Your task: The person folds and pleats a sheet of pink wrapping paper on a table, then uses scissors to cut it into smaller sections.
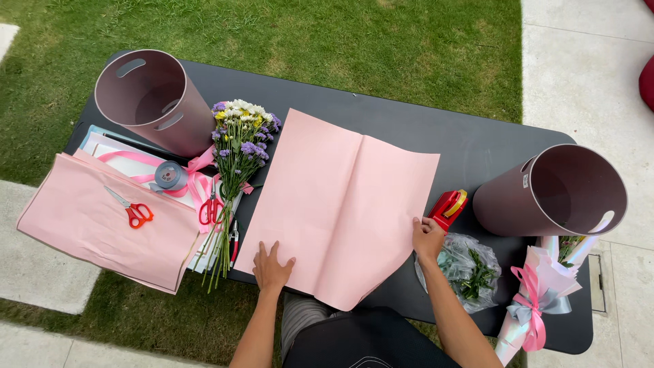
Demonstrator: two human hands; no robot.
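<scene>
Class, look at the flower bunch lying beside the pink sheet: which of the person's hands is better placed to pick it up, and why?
Probably the left hand. It rests flat on the large pink paper sheet's near-left corner, close to the stems of the bunch of purple, white and yellow flowers. The right hand presses the sheet's opposite edge, beside the red stapler-like tool.

Even, soft daylight outdoors; a bright, sharp picture.
Shadows are faint and short under the paper (340,204) and tubs. The dark counter (470,146) shows a mild sheen, and its edges bow slightly from wide-angle distortion.
</scene>
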